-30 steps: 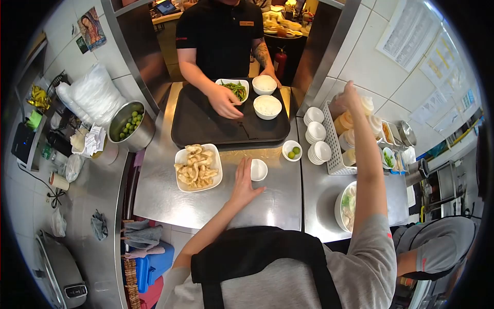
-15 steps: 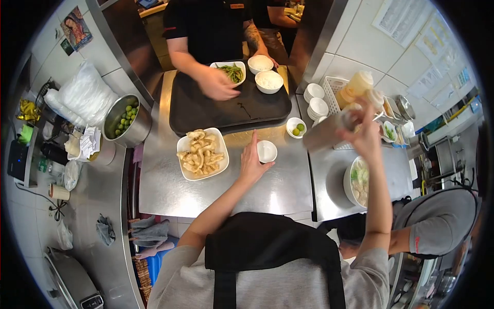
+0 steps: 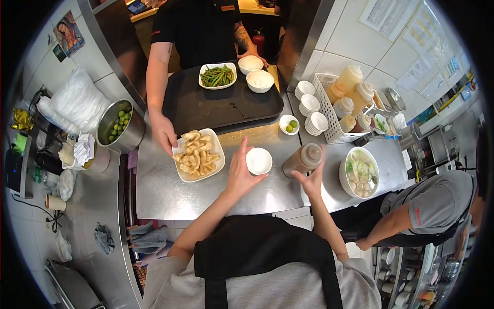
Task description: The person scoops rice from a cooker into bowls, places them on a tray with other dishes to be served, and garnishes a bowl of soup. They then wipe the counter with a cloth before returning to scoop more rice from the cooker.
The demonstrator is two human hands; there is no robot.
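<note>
Head view: right fingers [image 3: 321, 162] grasp a cylindrical plastic bottle [image 3: 303, 159]; left fingers [image 3: 243, 150] spread beside a round cup [image 3: 259, 161].

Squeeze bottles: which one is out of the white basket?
The brown squeeze bottle, between the thumb and fingers of the right hand. The other squeeze bottles are all in the basket.

Just past three o'clock, motion blurs the squeeze bottle [image 3: 302, 160] and the fingers of the right hand [image 3: 312, 177], and whether the bottle's base touches the table [image 3: 170, 198] cannot be told. Between eleven and twelve, the picture's top edge cuts off the head of the person across the tray [image 3: 193, 33]. Toward two o'clock, print on the wall papers [image 3: 393, 18] is too small to read, and near four the dark rim hides a co-worker's [image 3: 445, 198] head.
</note>
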